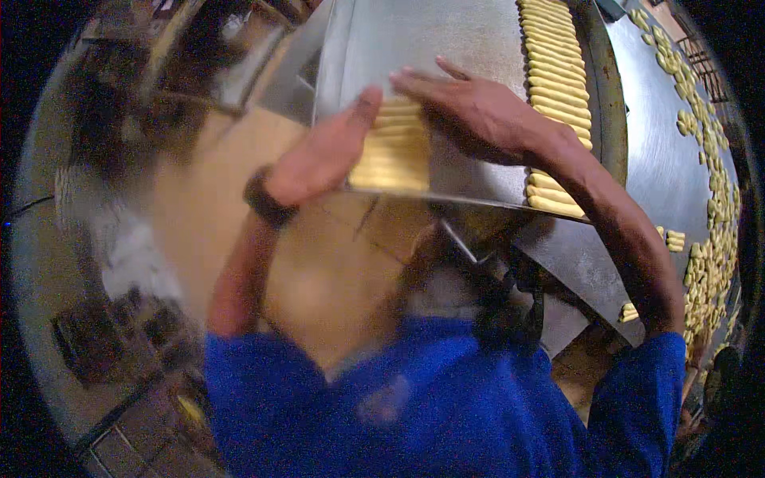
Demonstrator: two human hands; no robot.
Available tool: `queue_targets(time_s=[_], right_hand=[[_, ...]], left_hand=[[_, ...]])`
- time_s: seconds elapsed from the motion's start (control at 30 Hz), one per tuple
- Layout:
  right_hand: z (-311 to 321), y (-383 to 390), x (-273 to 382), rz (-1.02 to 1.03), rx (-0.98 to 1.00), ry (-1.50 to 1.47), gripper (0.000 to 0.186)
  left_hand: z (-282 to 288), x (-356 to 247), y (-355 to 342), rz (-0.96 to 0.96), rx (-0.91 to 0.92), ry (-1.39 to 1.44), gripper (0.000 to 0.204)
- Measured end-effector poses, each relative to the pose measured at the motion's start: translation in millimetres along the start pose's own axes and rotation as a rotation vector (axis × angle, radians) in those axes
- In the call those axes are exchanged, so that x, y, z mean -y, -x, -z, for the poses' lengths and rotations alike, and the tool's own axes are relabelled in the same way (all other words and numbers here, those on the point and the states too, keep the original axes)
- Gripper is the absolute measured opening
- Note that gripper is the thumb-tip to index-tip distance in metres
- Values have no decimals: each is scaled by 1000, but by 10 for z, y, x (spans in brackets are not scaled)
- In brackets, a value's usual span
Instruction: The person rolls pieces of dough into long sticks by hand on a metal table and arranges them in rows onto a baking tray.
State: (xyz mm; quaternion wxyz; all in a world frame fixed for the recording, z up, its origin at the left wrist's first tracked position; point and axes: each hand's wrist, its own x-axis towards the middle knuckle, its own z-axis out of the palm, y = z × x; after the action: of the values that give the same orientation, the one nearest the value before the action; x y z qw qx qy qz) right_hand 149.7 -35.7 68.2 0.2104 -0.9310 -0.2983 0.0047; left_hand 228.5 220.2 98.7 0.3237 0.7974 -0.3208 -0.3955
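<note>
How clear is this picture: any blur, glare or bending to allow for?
Head view: motion blur softens the left hand, the dough sticks beside it and, less so, the right hand; the long dough row at right is sharper. Head view: pale sheen on the metal tray. Head view: fisheye bending, dark grainy rim.

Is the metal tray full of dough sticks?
Only partly full: the metal tray bears a long row and a shorter row between left hand and right hand, with bare metal between rows.
</note>
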Motion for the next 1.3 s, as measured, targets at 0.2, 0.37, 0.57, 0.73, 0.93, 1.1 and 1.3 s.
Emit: queue_targets(time_s=[0.2, 0.37, 0.57, 0.73, 0.93, 1.1, 1.3], right_hand=[[-39, 382, 9, 16, -24, 80, 51], [-81, 359, 53, 224, 152, 251, 60], [87, 439, 135, 53, -33, 62, 54], [134, 533, 331, 48, 105, -66, 51], [256, 587, 621, -55, -62, -209, 51], [374, 1158, 1019, -93, -365, -303, 46], [666, 2625, 988, -656, -791, -404, 24]], left_hand=[[119, 127, 98, -137, -177, -28, 111], [-46, -139, 281, 240, -226, 553, 118], [-111, -295, 330, 240, -334, 742, 117], [-62, -295, 403, 268, -248, 809, 110], [-148, -177, 317, 32, -222, -222, 67], [-287, -134, 210, 35, -85, -553, 54], [-222, -110, -187, -135, -219, -726, 61]])
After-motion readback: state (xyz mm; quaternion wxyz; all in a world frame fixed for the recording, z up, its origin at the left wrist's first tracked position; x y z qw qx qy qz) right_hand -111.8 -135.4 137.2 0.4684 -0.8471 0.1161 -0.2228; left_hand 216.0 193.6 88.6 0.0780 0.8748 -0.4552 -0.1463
